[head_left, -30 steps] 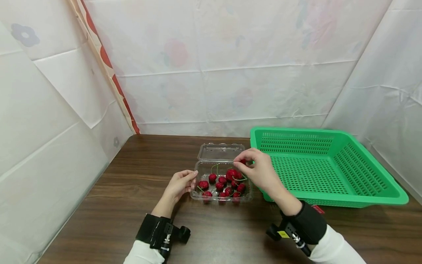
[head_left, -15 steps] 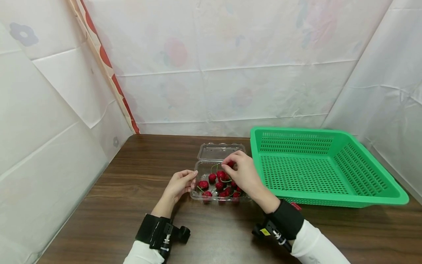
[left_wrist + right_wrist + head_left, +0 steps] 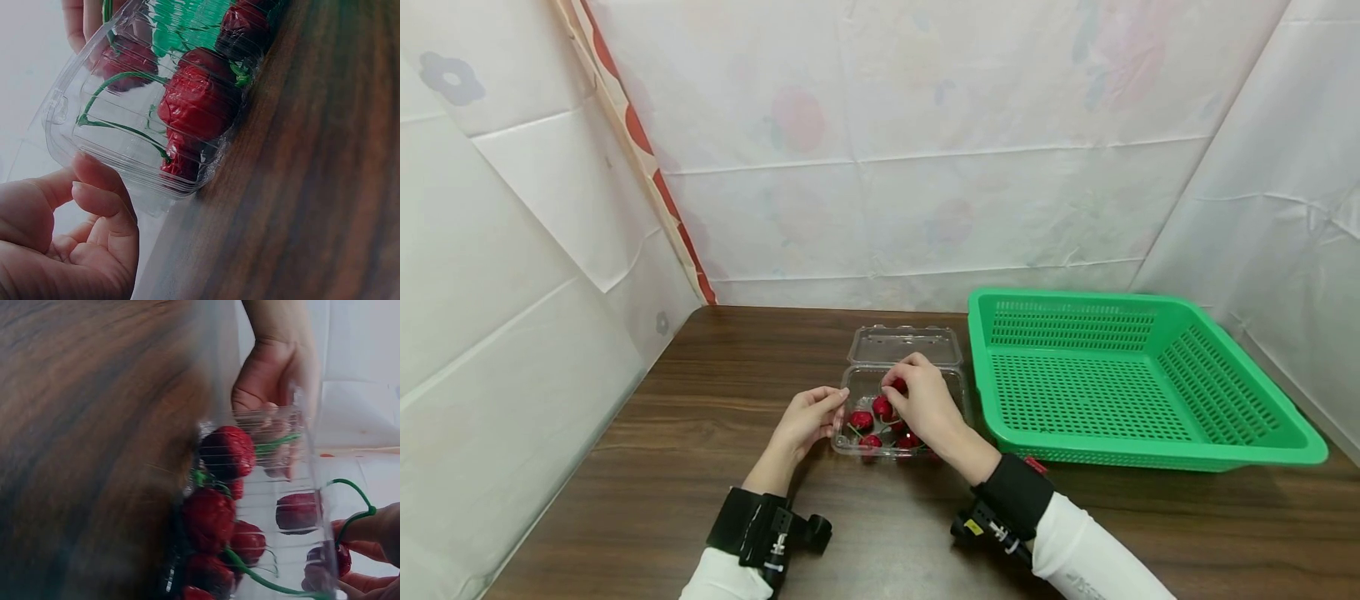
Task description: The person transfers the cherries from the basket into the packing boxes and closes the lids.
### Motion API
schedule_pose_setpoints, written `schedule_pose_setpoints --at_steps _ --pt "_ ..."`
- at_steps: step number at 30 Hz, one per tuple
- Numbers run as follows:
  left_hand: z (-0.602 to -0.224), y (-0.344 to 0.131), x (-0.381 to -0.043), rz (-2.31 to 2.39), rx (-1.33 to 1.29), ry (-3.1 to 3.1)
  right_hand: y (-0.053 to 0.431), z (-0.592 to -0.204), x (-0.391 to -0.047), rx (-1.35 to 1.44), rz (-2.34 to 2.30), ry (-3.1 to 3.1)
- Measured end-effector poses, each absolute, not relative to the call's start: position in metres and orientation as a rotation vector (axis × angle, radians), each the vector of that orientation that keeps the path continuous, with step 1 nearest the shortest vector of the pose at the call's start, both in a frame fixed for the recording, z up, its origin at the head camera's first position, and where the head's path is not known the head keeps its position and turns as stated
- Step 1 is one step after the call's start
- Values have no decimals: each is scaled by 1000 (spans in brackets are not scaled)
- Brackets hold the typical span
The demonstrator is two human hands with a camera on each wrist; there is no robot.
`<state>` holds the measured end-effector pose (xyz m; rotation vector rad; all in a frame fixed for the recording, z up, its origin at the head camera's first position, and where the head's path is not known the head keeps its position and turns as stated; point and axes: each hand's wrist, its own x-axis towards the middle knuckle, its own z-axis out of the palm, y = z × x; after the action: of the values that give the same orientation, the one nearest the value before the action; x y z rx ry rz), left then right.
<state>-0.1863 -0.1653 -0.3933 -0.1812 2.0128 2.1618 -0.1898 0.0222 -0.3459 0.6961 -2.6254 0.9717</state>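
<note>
From the head view, I see the right hand [image 3: 928,408] pinching 1 cherry [image 3: 898,385] over the clear box [image 3: 861,382], blocking other cherries [image 3: 861,421]; the left hand [image 3: 805,421] grips its rim. Left wrist: the right hand is cut off. Right wrist: fingers partly cover that cherry.

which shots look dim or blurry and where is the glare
Head view: brightly lit, fairly sharp, a pale sheen on the table; left wrist: dimmer, table grain soft, glints on the clear box; right wrist: also dim, table blurred, darkening toward the lower left.
</note>
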Motion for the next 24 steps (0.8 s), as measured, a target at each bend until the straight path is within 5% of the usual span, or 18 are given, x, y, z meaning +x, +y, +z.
schedule_pose_setpoints --at_steps 24 --pt "-391 -165 -186 2171 -189 1986 12 -365 -190 833 823 -2812"
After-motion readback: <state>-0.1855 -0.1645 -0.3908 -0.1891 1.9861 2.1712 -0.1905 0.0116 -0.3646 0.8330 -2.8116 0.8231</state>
